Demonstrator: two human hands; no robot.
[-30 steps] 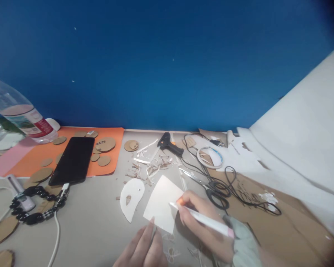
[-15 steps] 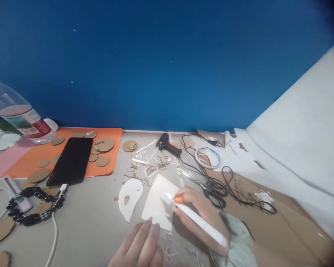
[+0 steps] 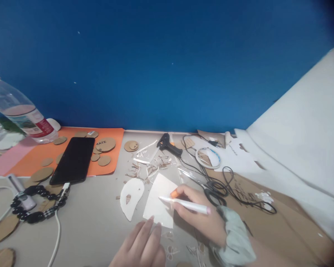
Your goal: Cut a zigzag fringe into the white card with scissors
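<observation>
In the head view a white marker pen [image 3: 192, 206] with a pink end is pinched in my right hand [image 3: 203, 218]. An orange piece [image 3: 174, 194] shows at the fingertips. The pen's tip is over a white sheet piece [image 3: 160, 202]; whether it touches I cannot tell. My left hand [image 3: 143, 246] lies with fingers stretched out, their tips on the sheet's lower edge. Left of the sheet rests a white teardrop-shaped cutout [image 3: 131, 198] with a brown patch.
Scissors [image 3: 215, 196] lie right of the sheet, beside a black cable. Behind are a black glue gun [image 3: 169, 146], brown scraps and a tape roll [image 3: 208, 158]. On the left are a phone [image 3: 74, 159], cardboard discs [image 3: 105, 144], a beaded bracelet [image 3: 35, 217] and a bottle [image 3: 30, 118].
My right hand has turned the pen flatter, and its tip has moved a little left and down over the sheet. My left hand stays nearly in place.
</observation>
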